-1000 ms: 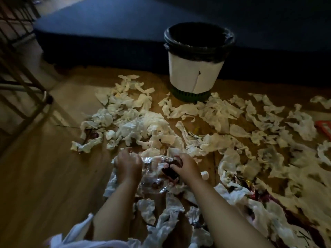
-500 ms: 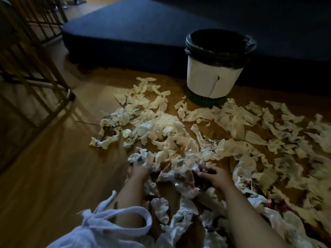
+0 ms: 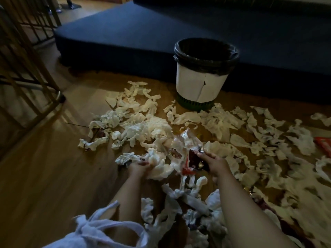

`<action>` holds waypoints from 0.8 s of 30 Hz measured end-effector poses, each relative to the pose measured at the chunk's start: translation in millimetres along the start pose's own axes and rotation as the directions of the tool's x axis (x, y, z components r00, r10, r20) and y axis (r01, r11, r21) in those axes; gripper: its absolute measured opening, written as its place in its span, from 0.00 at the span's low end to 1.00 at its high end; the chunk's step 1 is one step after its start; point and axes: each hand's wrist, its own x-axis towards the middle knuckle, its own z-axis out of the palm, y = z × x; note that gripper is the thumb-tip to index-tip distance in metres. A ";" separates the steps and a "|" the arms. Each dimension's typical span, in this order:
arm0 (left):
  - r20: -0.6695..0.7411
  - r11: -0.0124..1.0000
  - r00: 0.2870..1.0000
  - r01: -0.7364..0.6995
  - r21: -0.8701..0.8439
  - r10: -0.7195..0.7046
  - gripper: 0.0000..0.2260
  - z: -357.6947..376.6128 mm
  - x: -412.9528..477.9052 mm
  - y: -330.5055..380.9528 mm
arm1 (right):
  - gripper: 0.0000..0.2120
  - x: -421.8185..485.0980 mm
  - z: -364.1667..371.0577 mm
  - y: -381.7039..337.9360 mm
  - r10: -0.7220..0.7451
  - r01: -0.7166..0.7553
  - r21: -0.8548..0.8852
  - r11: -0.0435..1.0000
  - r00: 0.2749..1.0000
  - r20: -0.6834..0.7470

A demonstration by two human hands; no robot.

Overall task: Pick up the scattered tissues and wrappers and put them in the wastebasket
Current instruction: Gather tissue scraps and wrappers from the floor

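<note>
I am looking down at a wood floor (image 3: 44, 176) covered in torn white tissues (image 3: 220, 120), which are spreading from the left of centre out to the right edge and down toward me. My left hand (image 3: 138, 168) is clenching a wad of tissue (image 3: 157, 167), the fingers curling around it just above the floor. My right hand (image 3: 214, 162) is gripping a dark red wrapper (image 3: 194, 161), with an orange-red edge showing at its lower left. Between the two hands a clear crinkled sheet of plastic (image 3: 180, 142) is lying bunched with the tissues and reaching up from them; I cannot tell whether either hand is also holding it. More tissues are lying under and between my forearms. A white cloth (image 3: 100, 228) with looping straps is hanging at the bottom left, close to the camera.

The wastebasket (image 3: 200, 81) is standing upright beyond the mess, to the right of centre, well apart from both hands. It is wearing a black liner folded over its rim, a white paper band around its body and a green base. It is standing close against a dark blue platform (image 3: 125, 33). A wooden rail frame (image 3: 26, 68) is standing at the left. A red packet (image 3: 324, 144) is lying at the far right edge.
</note>
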 end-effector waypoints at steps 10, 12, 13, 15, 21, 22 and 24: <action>0.108 0.973 0.973 -0.212 0.092 0.202 0.09 22.9 -88.5 118.3 | 0.26 -16.5 -31.4 -46.1 0.027 -0.002 0.242 0.970 0.995 -0.098; 0.094 0.972 0.973 -0.218 0.084 0.210 0.13 31.2 -101.4 142.4 | 0.28 -21.4 -41.4 -44.4 0.065 -0.042 0.251 0.967 0.994 -0.086; 0.091 0.973 0.972 -0.224 0.053 0.219 0.14 35.8 -102.2 154.2 | 0.27 -20.8 -46.1 -46.2 0.067 -0.039 0.252 0.967 0.993 -0.102; 0.072 0.966 0.963 -0.260 0.005 0.259 0.16 44.0 -95.5 172.9 | 0.26 -14.2 -53.4 -52.2 0.035 -0.007 0.220 0.976 0.991 -0.127; 0.073 0.947 0.956 -0.268 -0.177 0.285 0.07 62.5 -70.7 191.6 | 0.23 -2.5 -75.5 -74.5 -0.036 0.089 0.226 0.970 0.973 -0.228; 0.088 0.930 0.954 -0.254 -0.264 0.286 0.10 64.6 -66.4 192.0 | 0.23 -3.4 -77.1 -79.2 -0.050 0.107 0.235 0.966 0.970 -0.237; 0.159 0.891 0.946 -0.199 -0.409 0.284 0.10 68.8 -59.8 193.5 | 0.24 -2.2 -71.8 -88.3 -0.074 0.137 0.239 0.961 0.965 -0.253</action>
